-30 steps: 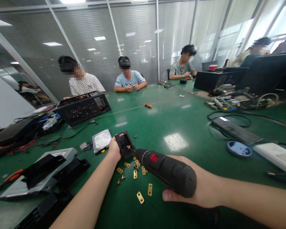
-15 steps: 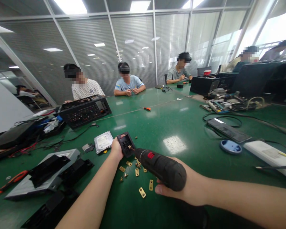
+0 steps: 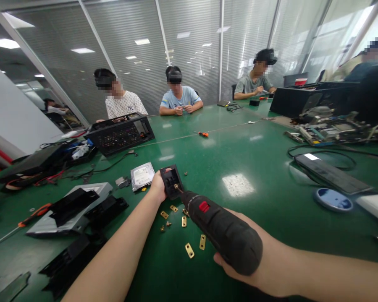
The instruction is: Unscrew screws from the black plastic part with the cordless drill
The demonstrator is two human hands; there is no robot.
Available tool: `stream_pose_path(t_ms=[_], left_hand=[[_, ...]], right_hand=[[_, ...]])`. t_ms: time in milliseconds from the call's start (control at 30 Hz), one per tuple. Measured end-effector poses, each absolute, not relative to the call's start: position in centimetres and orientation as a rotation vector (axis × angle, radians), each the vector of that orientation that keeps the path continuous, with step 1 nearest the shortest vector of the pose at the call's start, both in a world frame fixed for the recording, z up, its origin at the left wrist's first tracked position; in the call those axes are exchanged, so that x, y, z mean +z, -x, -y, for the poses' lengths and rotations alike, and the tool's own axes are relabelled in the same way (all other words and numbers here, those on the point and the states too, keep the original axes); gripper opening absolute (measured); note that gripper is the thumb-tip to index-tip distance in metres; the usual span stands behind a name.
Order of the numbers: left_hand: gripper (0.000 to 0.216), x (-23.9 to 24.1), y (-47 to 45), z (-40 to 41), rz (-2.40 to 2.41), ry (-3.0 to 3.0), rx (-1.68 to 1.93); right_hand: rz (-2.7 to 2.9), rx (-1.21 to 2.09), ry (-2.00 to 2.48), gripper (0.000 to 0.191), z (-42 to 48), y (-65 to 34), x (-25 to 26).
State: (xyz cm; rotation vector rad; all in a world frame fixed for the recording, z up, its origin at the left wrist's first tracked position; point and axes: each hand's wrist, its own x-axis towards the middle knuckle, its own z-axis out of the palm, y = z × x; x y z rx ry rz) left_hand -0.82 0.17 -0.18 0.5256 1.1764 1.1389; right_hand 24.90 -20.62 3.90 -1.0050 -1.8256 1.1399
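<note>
My left hand [image 3: 158, 187] is closed around a small black plastic housing [image 3: 171, 180], tilted so its hollow side faces me. In my right hand [image 3: 239, 251] is a black power drill [image 3: 222, 228] with a red switch on top. The drill's bit reaches into the housing and meets a small brass-coloured part [image 3: 176, 186] inside it; whether it is seated in that part I cannot tell. Below the housing, several brass plates [image 3: 189, 250] with two holes each lie on the green table [image 3: 157, 272], along with small brass pieces [image 3: 162, 228].
A hard drive [image 3: 142, 176] lies beyond my left hand. To the left are black plastic parts [image 3: 72, 258], a grey metal case [image 3: 50, 220] and an orange-handled screwdriver [image 3: 36, 214]. A blue round dish [image 3: 333, 199] and cables sit right. Co-workers [image 3: 181, 98] sit across the table.
The view has shifted, so the far scene sits further right and slightly higher. Both hands keep their grip; the drill bit stays at the brass part in the housing.
</note>
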Motion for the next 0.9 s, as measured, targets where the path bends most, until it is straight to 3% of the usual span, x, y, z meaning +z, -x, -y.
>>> stream_pose_path(t_ms=[467,900], left_hand=[[0.025,-0.02,0.61,-0.14,-1.114,-0.493,1.165],[0.024,-0.21,0.49,-0.27,-1.160,-0.572,1.156]], right_hand=[[1.937,1.090,0.974,0.049,20.18,-25.35,3.35],[1.876,1.111,1.007,0.041,20.34,-25.58,3.26]])
